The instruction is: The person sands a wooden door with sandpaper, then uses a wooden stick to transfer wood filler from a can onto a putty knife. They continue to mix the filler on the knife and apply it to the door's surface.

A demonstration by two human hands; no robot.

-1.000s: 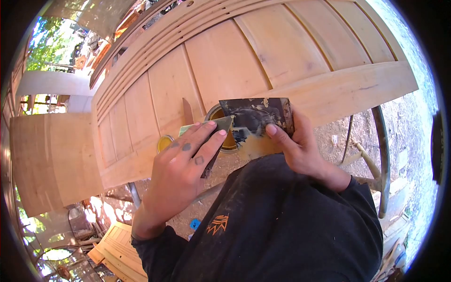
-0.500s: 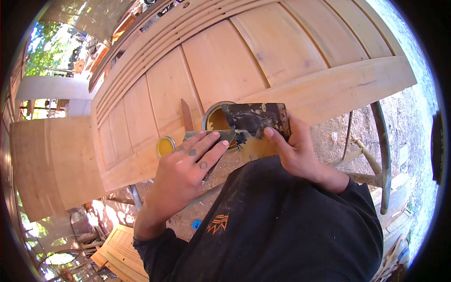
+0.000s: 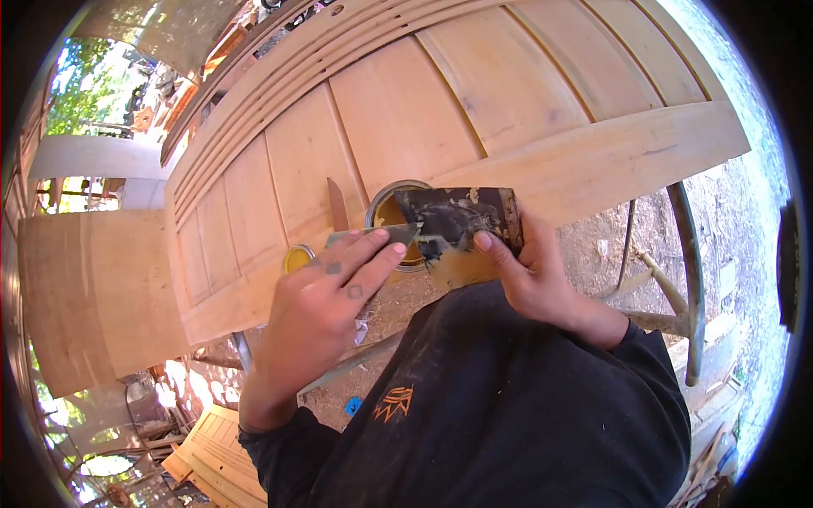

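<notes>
My left hand (image 3: pixel 318 296) is closed around a flat grey-green scraper (image 3: pixel 405 232), its fingers stretched along the blade. The scraper's tip meets the left edge of a dark, stained flat plate (image 3: pixel 466 210). My right hand (image 3: pixel 535 275) grips that plate by its right side, thumb on top. Tan smears mark the plate's lower part. Partly hidden behind both tools is an open round can (image 3: pixel 384 207) with brownish-yellow material inside. Left of it lies a small round lid (image 3: pixel 297 256) with yellow on it, partly covered by my left hand.
A large panelled wooden door (image 3: pixel 389 93) lies before me, with a thin brown strip (image 3: pixel 337 206) on it. A metal support leg (image 3: pixel 688 279) stands at the right. Plain boards (image 3: pixel 102 296) are at the left, and another wooden panel (image 3: pixel 218 449) is below.
My left hand and the scraper have shifted slightly left and up along the plate's edge. The right hand and plate have barely moved.
</notes>
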